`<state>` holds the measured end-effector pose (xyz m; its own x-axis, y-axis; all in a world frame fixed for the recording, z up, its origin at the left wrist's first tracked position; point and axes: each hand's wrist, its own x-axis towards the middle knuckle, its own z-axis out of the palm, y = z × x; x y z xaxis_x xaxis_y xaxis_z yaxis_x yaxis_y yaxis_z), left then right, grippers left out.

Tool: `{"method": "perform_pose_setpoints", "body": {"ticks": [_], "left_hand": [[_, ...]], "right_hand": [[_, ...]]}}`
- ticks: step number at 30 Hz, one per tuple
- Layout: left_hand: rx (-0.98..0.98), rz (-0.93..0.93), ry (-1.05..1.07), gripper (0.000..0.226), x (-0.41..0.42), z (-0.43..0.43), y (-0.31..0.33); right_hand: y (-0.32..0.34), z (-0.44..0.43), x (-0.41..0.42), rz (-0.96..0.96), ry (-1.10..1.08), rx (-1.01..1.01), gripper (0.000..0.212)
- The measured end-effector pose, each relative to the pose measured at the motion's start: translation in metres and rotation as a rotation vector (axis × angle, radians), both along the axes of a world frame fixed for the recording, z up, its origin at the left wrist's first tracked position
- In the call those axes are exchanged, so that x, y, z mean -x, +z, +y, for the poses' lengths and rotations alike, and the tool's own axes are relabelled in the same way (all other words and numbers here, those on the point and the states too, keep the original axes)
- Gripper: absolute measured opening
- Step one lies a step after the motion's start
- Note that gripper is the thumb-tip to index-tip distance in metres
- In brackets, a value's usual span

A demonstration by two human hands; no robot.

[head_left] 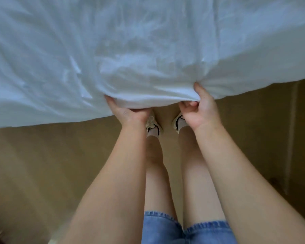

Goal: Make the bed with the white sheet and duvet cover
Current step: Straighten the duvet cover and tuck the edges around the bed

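A wrinkled white sheet (130, 50) fills the upper half of the head view, its near edge lifted above the floor. My left hand (130, 113) grips that edge from below, its fingers hidden under the fabric. My right hand (200, 110) grips the same edge a little to the right, thumb on top of the cloth and fingers curled beneath. The bed itself is hidden under the sheet.
Tan floor (60, 164) lies below the sheet on both sides of me. My legs and white shoes (153, 127) stand directly under the hands. A pale vertical strip (291, 138) runs along the right side.
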<state>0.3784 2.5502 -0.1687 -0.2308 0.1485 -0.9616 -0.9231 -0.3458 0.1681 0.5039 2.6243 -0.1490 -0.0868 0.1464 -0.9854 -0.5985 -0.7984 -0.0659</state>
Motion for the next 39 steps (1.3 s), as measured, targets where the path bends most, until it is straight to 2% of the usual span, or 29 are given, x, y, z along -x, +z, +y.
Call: {"method": "perform_pose_setpoints", "body": {"ticks": [4,6,8,11,13,16,19,23,25,27,30,32,35,37,39], "left_hand": [[0.039,-0.002,0.014,0.057,0.014,-0.031,0.014],[0.005,0.021,-0.012,0.046,0.013,-0.035,0.025],[-0.036,0.035,-0.071,0.036,0.002,-0.044,0.042],[-0.043,0.058,-0.187,0.031,-0.015,-0.069,0.062],[0.088,0.037,-0.222,0.03,-0.015,-0.077,0.062],[0.247,-0.029,-0.252,0.035,-0.001,-0.057,0.047],[0.128,0.012,-0.175,0.034,0.021,-0.045,0.037],[0.009,0.058,-0.042,0.03,0.045,-0.066,0.032],[0.003,0.073,-0.083,0.029,0.045,-0.074,0.037],[-0.01,0.078,-0.147,0.029,0.043,-0.079,0.043],[-0.09,0.106,-0.176,0.032,0.049,-0.101,0.051],[-0.077,0.119,-0.235,0.039,0.046,-0.119,0.049],[0.194,0.033,-0.274,0.047,0.039,-0.134,0.031],[0.281,-0.009,-0.305,0.045,0.046,-0.13,0.021],[0.287,-0.058,-0.334,0.042,0.053,-0.14,0.012]], "right_hand": [[0.026,-0.019,-0.002,-0.186,0.06,-0.026,0.009],[0.027,-0.021,0.001,-0.23,0.108,-0.024,0.02],[0.027,-0.024,0.009,-0.113,0.13,-0.019,0.04],[0.028,-0.035,0.029,0.221,0.045,-0.13,0.054],[0.026,-0.031,0.036,0.263,0.056,-0.196,0.054],[0.025,-0.016,0.03,0.247,0.125,-0.181,0.044],[0.019,-0.032,0.003,0.053,0.138,-0.169,0.043],[0.01,-0.041,0.015,-0.179,0.121,-0.125,0.051],[0.013,-0.048,0.022,-0.144,0.127,-0.092,0.055],[0.016,-0.06,0.026,-0.011,0.15,-0.092,0.058],[0.021,-0.064,0.043,0.091,0.21,-0.137,0.045],[0.017,-0.075,0.053,-0.009,0.189,-0.139,0.04],[0.006,-0.113,0.047,-0.409,0.332,-0.034,0.024],[0.003,-0.123,0.051,-0.465,0.391,0.028,0.03],[-0.004,-0.125,0.053,-0.474,0.377,0.072,0.036]]}}
